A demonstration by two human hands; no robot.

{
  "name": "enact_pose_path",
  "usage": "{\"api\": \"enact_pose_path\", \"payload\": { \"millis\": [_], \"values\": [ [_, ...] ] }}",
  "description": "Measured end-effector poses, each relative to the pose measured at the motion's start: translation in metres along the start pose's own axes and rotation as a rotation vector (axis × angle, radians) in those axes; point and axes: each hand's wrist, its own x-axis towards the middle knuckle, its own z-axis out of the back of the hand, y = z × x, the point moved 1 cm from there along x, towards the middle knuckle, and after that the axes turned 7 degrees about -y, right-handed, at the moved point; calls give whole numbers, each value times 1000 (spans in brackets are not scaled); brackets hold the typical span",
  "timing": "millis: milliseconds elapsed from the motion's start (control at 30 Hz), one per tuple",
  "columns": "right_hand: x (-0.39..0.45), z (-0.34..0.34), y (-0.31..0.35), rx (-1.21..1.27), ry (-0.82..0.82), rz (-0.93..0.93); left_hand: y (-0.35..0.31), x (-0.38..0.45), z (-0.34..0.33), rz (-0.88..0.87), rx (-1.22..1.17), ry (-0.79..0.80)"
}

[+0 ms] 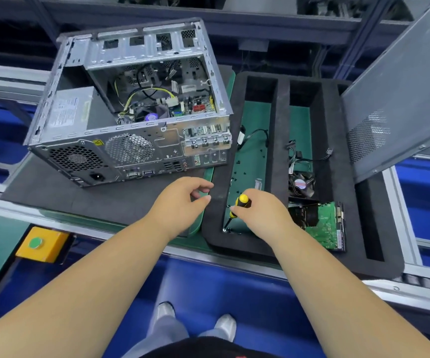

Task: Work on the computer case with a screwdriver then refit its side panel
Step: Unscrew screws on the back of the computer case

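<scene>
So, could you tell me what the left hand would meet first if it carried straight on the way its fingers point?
Probably the raised rim of the black foam tray, just beyond the left hand; depth is unclear.

bare metal case (100, 117), matt foam tray (281, 120)

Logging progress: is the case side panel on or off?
Off. The computer case shows its open interior; the side panel leans at right.

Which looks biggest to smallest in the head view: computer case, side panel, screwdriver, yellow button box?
1. computer case
2. side panel, cropped by the frame edge, so unsure against the case
3. yellow button box
4. screwdriver, partly hidden in the right hand
</scene>
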Motion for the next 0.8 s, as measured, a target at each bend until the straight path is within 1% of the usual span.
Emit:
{"api": "enact_pose_path", "payload": {
  "millis": [100, 233, 333, 400, 500, 567, 667, 733, 800],
  "values": [
    [0, 5, -1, 26, -5, -9, 2, -1, -2, 9, -5, 9],
    [-2, 22, -2, 100, -80, -26, -2, 1, -5, 29, -7, 16],
    [-5, 42, -2, 212, -142, -42, -10, 4, -7, 70, -26, 33],
    [-9, 58, -3, 317, -194, -57, -16, 6, -10, 134, -64, 52],
    [-15, 82, -3, 517, -275, -86, -27, 9, -19, 294, -216, 97],
    [-20, 95, -3, 605, -308, -78, -38, 10, -26, 422, -357, 132],
    [-27, 109, -4, 681, -351, -56, -55, 10, -34, 621, -635, 171],
    [-30, 115, -4, 699, -362, -50, -65, 12, -36, 699, -790, 193],
    [-32, 119, -5, 700, -371, -53, -72, 14, -38, 741, -873, 199]
  ]
}}
